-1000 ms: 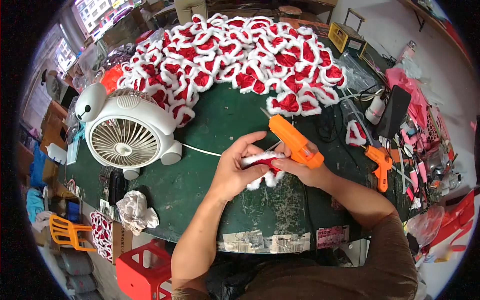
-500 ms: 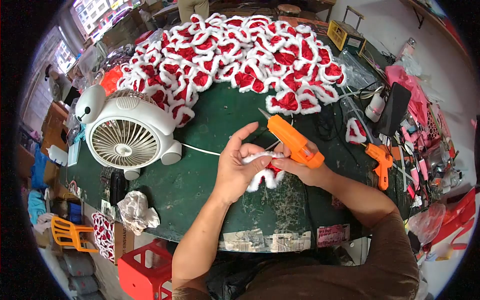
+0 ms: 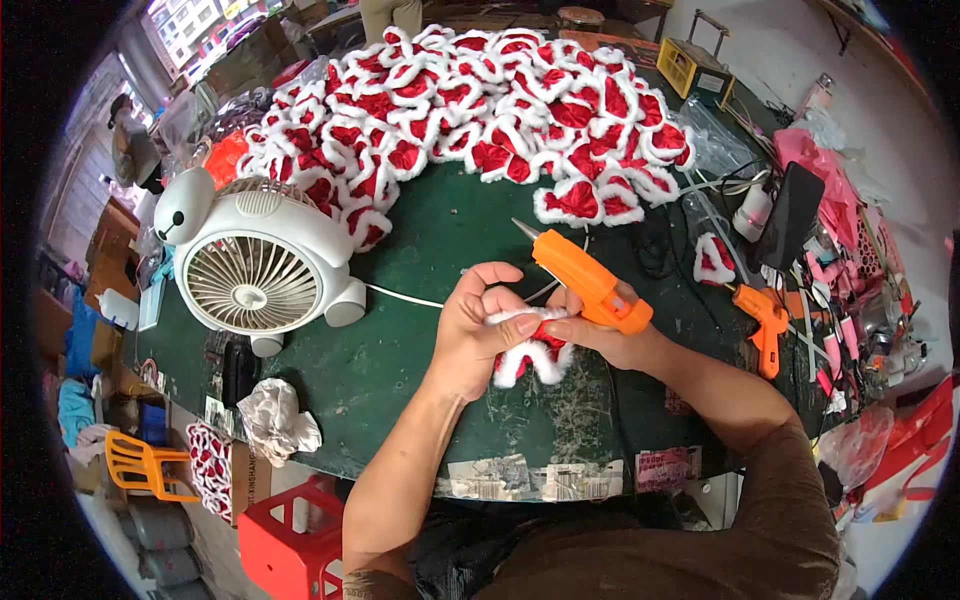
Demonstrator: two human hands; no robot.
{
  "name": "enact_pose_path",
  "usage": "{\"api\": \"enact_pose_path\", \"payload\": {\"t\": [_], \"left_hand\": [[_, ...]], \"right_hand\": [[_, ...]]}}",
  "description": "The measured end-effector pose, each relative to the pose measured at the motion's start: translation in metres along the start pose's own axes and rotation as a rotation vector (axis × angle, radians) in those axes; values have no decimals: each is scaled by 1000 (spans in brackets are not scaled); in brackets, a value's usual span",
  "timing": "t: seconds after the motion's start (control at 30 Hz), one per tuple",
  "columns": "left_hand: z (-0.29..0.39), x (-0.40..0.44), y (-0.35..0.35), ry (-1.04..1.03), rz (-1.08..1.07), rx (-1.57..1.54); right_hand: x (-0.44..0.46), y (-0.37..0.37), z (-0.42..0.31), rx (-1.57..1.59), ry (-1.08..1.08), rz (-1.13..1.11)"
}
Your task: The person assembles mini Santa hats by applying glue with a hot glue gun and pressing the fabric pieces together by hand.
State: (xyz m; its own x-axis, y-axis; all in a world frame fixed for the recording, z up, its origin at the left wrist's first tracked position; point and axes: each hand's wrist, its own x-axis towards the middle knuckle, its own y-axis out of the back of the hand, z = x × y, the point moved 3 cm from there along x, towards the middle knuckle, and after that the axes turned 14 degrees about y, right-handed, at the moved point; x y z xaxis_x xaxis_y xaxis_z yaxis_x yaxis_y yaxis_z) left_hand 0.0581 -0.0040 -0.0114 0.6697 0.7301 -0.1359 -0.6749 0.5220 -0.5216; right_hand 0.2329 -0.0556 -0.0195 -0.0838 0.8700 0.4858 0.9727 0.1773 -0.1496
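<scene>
Between my two hands is a small red piece with white fluffy trim, above the green table. My left hand is closed on its left side, thumb on top, with the index finger curled above. An orange hot glue gun rests in my right hand, its metal nozzle pointing up and to the left. The right thumb also presses the red piece's right edge. The fingers behind the piece are mostly hidden.
A large heap of similar red and white pieces covers the table's far side. A white fan stands left, with crumpled paper near it. At right lie a second orange glue gun, a single trimmed piece and cables.
My left index finger has curled down towards the trimmed piece. Both hands keep their hold, and the glue gun stays nearly in place. At far left, the person in the background has shifted.
</scene>
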Motion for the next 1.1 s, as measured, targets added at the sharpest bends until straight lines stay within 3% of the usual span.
{"api": "enact_pose_path", "payload": {"t": [0.2, 0.4, 0.47, 0.57, 0.83, 1.1], "left_hand": [[6, 3, 9, 90, -47, 98], [11, -2, 12, 32, 9, 193], [6, 14, 24, 49, 20, 238], [2, 16, 28, 13, -19, 244], [8, 4, 10, -50, 195, 443], [-3, -14, -1, -85, 228, 263]], "right_hand": [[2, 3, 10, 33, 32, 16], [7, -5, 15, 0, 118, 25], [13, 0, 28, 25, -13, 92], [7, 0, 39, 39, 31, 116], [16, 4, 47, 39, -11, 72], [8, -1, 30, 86, 4, -33]]}}
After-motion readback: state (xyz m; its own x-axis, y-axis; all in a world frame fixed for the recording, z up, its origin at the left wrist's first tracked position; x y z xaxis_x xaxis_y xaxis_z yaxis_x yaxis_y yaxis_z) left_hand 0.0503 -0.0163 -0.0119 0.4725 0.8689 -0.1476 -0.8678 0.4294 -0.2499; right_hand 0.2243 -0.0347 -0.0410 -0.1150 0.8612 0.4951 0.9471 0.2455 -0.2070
